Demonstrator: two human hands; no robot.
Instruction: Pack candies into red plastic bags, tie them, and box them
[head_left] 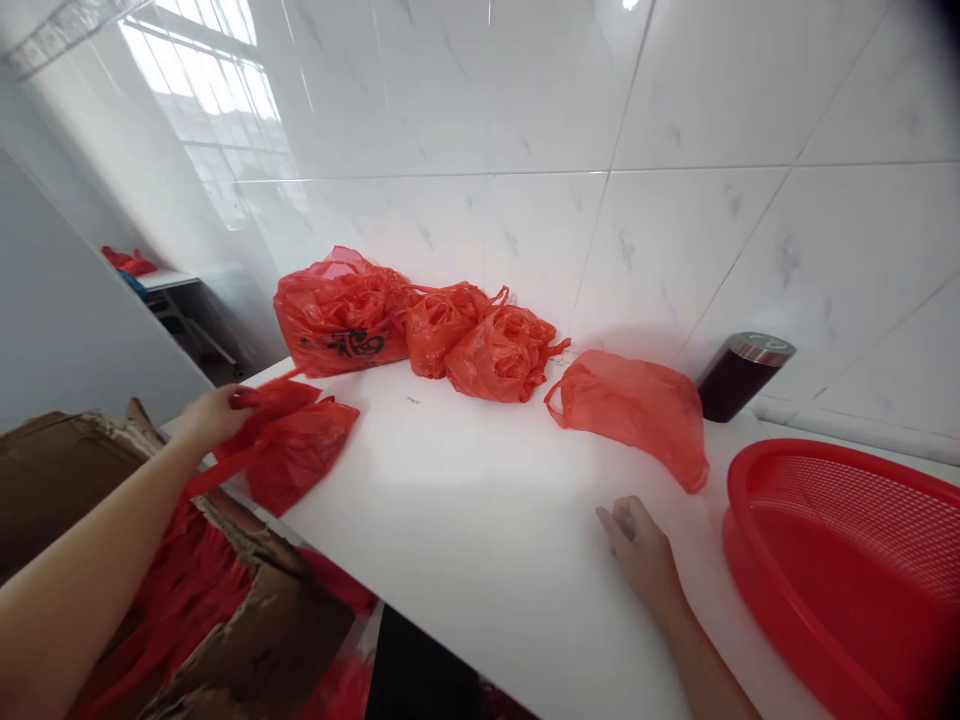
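My left hand point(208, 418) is closed on a thin red plastic bag point(296, 445) at the left end of the white table. The bag's lower part rests on the tabletop, and a strip of it trails toward an open cardboard box point(274, 610). Red plastic point(184, 580) fills that box below my left forearm. Over the table, my right hand point(637, 550) has its fingers curled; a small dark patch shows between them, too unclear to name. Beyond this hand a red bag point(634, 400) lies on its side, apart from the fingers.
Along the tiled wall stand a large red bag with black lettering point(341, 325) and two smaller filled red bags point(442, 330) point(502, 355). A dark cylinder with a metallic lid point(742, 375) leans near the wall. At the right edge is a red mesh basket point(757, 560).
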